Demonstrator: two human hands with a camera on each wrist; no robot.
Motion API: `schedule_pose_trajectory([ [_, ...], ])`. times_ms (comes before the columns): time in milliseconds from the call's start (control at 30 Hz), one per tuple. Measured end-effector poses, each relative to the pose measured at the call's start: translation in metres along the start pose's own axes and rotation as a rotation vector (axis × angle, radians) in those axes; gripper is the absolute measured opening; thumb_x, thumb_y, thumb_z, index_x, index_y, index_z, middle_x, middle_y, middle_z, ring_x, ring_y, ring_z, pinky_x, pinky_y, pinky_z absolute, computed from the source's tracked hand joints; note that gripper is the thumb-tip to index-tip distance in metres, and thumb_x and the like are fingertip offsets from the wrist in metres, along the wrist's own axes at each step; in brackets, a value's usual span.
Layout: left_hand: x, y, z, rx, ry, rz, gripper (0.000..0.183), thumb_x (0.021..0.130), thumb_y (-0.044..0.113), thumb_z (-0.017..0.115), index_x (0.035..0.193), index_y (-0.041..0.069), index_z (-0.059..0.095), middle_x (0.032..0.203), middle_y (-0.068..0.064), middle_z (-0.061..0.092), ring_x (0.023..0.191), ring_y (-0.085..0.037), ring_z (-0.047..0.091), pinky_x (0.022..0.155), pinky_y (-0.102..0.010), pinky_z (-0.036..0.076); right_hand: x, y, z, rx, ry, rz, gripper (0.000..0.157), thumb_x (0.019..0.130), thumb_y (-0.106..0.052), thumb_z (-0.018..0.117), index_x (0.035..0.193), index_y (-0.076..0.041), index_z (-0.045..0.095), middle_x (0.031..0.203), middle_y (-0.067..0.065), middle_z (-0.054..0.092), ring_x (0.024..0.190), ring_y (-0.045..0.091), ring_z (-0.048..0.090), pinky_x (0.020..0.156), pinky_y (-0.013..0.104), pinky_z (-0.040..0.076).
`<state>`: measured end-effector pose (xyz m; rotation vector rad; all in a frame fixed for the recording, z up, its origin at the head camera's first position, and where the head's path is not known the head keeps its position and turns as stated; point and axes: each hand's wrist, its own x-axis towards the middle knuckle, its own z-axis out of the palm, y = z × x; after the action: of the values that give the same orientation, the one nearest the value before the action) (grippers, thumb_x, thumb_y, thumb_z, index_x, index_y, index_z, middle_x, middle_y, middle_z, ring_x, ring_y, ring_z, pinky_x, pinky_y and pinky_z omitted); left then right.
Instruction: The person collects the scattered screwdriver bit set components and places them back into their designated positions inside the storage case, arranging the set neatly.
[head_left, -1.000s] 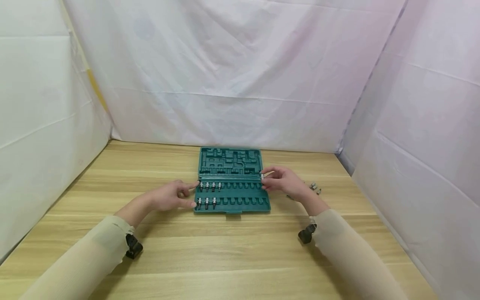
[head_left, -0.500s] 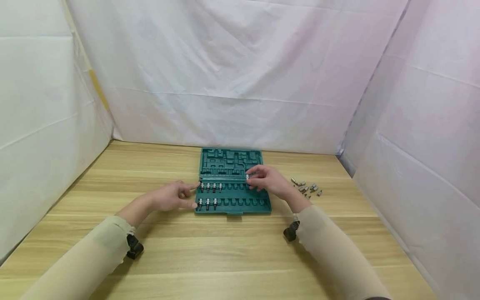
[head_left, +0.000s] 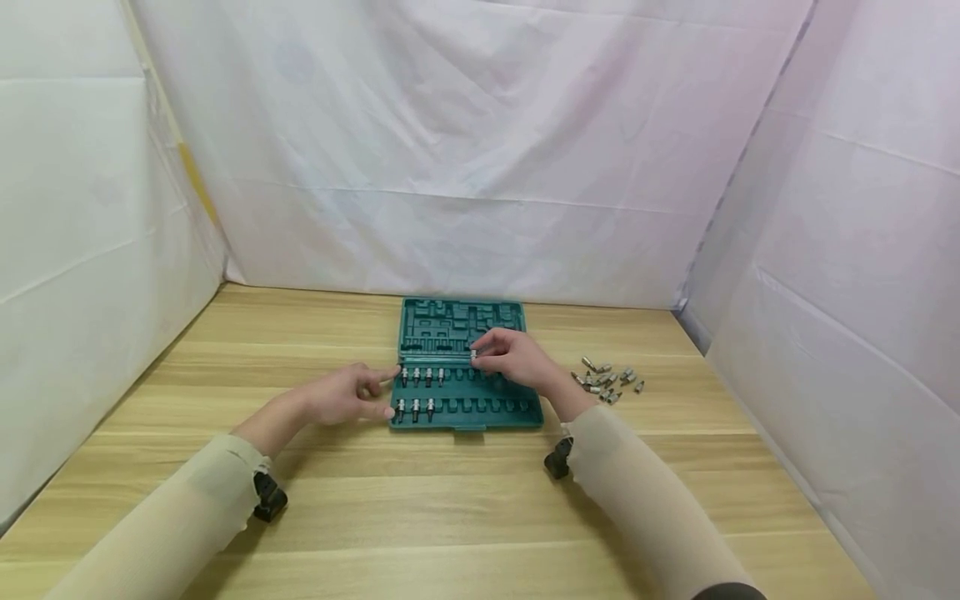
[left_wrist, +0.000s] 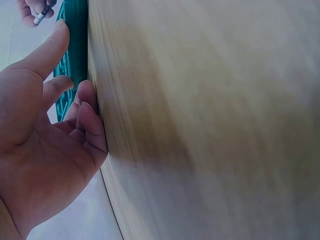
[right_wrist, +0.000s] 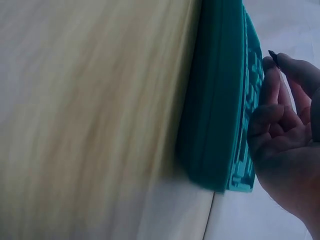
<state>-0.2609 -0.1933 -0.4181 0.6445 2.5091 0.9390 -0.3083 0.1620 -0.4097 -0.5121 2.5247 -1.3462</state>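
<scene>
Now, right hand (head_left: 517, 360): thumb and fingertips nearly closed, pinching one socket bit (head_left: 473, 354).
Bit risk: might drop or twist should that narrow pinch slacken.
Arm pose: sleeved arms (head_left: 630, 492) angled inward.
Green case (head_left: 467, 389): lying open beneath right fingers.
Left hand (head_left: 341, 396): thumb and index extended, touching case edge, nothing held.
Loose bits (head_left: 607, 378): on surface (head_left: 465, 517), right of right hand.

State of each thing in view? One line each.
green case: lies open on the table
held bit: over the case, unseated
right hand: pinches the held bit
left hand: touches the case's left edge
seated bits: four far row, three near
loose bits: scattered right of case
</scene>
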Motion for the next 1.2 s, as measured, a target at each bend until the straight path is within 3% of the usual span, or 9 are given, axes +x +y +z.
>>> schedule_pose_trajectory([
  [133, 0.000, 0.000, 0.000, -0.001, -0.001, 0.005, 0.088, 0.100, 0.044, 0.081, 0.171, 0.015, 0.038, 0.135, -0.022, 0.060, 0.124, -0.035, 0.063, 0.106, -0.055, 0.057, 0.004, -0.004, 0.006, -0.029, 0.007, -0.024, 0.030, 0.106, -0.029, 0.076, 0.132, -0.014, 0.074, 0.121, 0.005, 0.078, 0.110, 0.021, 0.073, 0.093, 0.042, 0.058],
  [433, 0.003, -0.001, 0.002, 0.002, -0.001, 0.005, 0.087, 0.101, 0.044, 0.080, 0.171, 0.015, 0.038, 0.136, -0.020, 0.061, 0.126, -0.035, 0.064, 0.108, -0.055, 0.057, 0.013, -0.008, 0.020, -0.083, -0.016, -0.010, 0.022, 0.104, -0.023, 0.078, 0.125, -0.014, 0.077, 0.115, 0.003, 0.075, 0.103, 0.017, 0.068, 0.087, 0.035, 0.055],
  [633, 0.003, -0.004, 0.003, 0.012, 0.007, -0.007, 0.087, 0.100, 0.046, 0.080, 0.171, 0.017, 0.039, 0.135, -0.018, 0.061, 0.123, -0.031, 0.063, 0.107, -0.054, 0.057, 0.017, -0.012, 0.029, -0.169, -0.041, 0.015, 0.017, 0.104, -0.020, 0.079, 0.121, -0.017, 0.077, 0.113, 0.001, 0.076, 0.102, 0.015, 0.069, 0.091, 0.037, 0.059],
  [967, 0.001, -0.002, 0.003, 0.021, 0.010, 0.012, 0.088, 0.100, 0.045, 0.080, 0.171, 0.015, 0.038, 0.131, -0.018, 0.062, 0.120, -0.030, 0.064, 0.105, -0.053, 0.058, 0.020, -0.012, 0.033, -0.262, -0.036, 0.071, 0.017, 0.102, -0.026, 0.081, 0.119, -0.025, 0.080, 0.115, 0.000, 0.072, 0.104, 0.019, 0.065, 0.093, 0.043, 0.058],
  [1200, 0.000, 0.000, 0.003, 0.004, 0.006, 0.018, 0.088, 0.100, 0.042, 0.081, 0.171, 0.013, 0.038, 0.131, -0.019, 0.061, 0.120, -0.030, 0.063, 0.104, -0.053, 0.058, 0.021, -0.011, 0.034, -0.303, -0.035, 0.069, 0.018, 0.102, -0.029, 0.082, 0.119, -0.025, 0.079, 0.109, 0.000, 0.070, 0.097, 0.020, 0.063, 0.086, 0.040, 0.054],
])
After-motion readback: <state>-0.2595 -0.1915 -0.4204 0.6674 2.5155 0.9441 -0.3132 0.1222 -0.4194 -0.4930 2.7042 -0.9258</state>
